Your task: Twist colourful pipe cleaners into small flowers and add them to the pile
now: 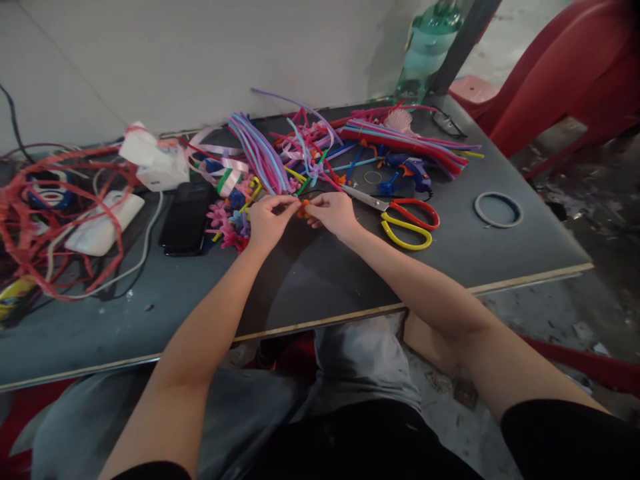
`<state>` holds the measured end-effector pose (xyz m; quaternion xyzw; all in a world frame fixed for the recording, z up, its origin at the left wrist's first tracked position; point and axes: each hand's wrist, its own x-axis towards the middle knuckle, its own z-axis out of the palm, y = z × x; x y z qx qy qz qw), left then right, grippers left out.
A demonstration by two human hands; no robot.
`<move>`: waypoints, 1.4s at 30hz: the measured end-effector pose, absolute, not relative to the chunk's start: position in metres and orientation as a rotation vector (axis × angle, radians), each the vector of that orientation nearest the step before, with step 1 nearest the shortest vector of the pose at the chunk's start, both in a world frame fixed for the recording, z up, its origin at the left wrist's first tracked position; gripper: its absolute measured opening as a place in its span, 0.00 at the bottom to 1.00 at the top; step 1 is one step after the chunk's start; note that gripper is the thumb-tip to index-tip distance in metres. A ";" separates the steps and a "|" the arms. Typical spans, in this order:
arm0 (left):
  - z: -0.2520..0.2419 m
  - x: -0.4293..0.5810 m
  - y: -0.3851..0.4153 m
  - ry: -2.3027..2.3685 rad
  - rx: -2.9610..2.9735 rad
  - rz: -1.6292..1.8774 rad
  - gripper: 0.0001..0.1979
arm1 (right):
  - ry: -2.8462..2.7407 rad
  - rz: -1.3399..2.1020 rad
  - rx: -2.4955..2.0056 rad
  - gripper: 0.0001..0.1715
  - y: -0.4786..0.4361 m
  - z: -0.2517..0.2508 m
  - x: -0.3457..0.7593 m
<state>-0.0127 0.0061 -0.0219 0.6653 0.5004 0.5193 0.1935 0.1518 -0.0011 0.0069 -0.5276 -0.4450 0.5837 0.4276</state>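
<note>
Over the middle of the table, a small orange piece [303, 209], apparently bent pipe cleaner, sits between my fingertips. My left hand [270, 220] pinches at its left side with thumb and forefinger. From the right, my right hand [334, 213] grips it, fingers curled; its exact shape is mostly covered. Just behind my hands lies a bundle of purple and blue pipe cleaners [263, 152]. Pink flower-shaped pieces [220, 217] are heaped by my left wrist. Scissors [407, 222] with one red and one yellow handle rest to the right of my right hand.
A black phone [186, 219], a white adapter [163, 167] and tangled red ribbon [30, 233] occupy the left. Toward the right are more pipe cleaners [415, 143], a blue glue gun [409, 168] and a grey tape ring [499, 209]. A green bottle [430, 50] stands behind.
</note>
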 end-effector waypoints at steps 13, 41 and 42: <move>-0.017 -0.005 0.001 1.308 2.213 1.584 0.18 | -0.966 1.581 -1.166 0.16 -0.010 0.018 0.149; -0.019 -0.029 0.014 1.147 2.212 1.406 0.04 | -1.091 1.639 -1.185 0.15 -0.001 0.020 0.155; -0.020 -0.029 0.014 1.147 2.213 1.424 0.03 | -1.105 1.626 -1.182 0.15 -0.001 0.019 0.154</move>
